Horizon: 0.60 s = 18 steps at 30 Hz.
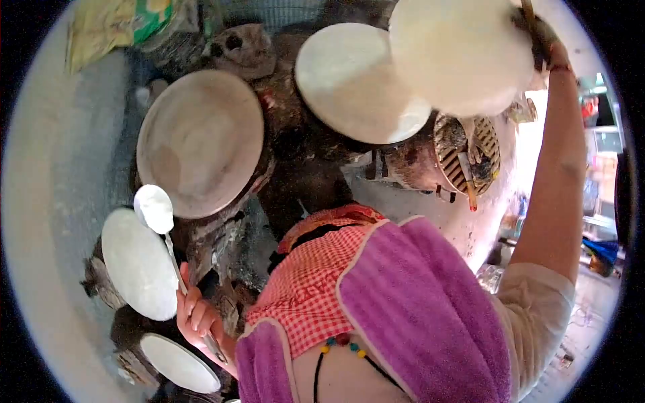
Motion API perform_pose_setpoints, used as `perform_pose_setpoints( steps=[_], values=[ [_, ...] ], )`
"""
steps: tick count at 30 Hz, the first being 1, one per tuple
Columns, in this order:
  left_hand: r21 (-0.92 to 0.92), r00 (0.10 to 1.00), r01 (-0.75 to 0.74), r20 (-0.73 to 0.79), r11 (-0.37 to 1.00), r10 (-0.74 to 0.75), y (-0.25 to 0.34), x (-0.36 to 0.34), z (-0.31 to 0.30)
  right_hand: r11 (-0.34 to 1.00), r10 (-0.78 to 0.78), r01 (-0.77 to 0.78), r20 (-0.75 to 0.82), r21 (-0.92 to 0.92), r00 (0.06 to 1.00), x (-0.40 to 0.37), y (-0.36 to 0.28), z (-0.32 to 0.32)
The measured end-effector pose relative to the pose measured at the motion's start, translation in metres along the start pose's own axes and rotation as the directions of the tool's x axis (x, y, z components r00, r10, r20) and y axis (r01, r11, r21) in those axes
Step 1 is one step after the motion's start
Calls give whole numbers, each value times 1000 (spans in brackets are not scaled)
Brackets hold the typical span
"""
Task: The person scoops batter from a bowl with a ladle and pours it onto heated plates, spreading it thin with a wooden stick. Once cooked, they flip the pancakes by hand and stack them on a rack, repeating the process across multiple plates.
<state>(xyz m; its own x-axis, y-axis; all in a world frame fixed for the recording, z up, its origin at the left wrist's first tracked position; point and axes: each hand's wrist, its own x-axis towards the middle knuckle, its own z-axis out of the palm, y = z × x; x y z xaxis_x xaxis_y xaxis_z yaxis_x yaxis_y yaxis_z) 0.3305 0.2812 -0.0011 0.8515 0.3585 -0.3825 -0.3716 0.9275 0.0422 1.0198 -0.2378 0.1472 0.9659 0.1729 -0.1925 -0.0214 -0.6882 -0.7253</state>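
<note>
My left hand [198, 314] is closed around the handle of a metal ladle [154, 208], whose bowl is heaped with thick white batter. The ladle overlaps the edges of a white-coated round pan [138, 265] and a larger greyish-brown round plate [201, 144]. My right hand [543, 48], raised at the upper right and partly in shadow, is closed at the edge of a large pale round disc [462, 57]. A brown stick [529, 19] runs by its fingers. That disc overlaps a white round pan [359, 80] behind it; I cannot tell whether it is a lid or a flatbread.
Another white round surface [180, 363] lies at the lower left. A slatted round rack [474, 154] with utensils stands on the right. A yellow-green bag [114, 30] sits at the upper left, and a crumpled cloth [243, 52] lies behind the brown plate.
</note>
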Motion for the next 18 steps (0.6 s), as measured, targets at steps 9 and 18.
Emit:
perform_pose_setpoints(
  steps=[9,18],
  values=[
    [266,964,-196,230,944,135,-126,72,54,360,-475,-9,-191,-933,859,13,4,73],
    [-160,986,135,-72,978,-148,-202,103,113,926,-348,316,-144,-206,926,62,216,225]
  ],
)
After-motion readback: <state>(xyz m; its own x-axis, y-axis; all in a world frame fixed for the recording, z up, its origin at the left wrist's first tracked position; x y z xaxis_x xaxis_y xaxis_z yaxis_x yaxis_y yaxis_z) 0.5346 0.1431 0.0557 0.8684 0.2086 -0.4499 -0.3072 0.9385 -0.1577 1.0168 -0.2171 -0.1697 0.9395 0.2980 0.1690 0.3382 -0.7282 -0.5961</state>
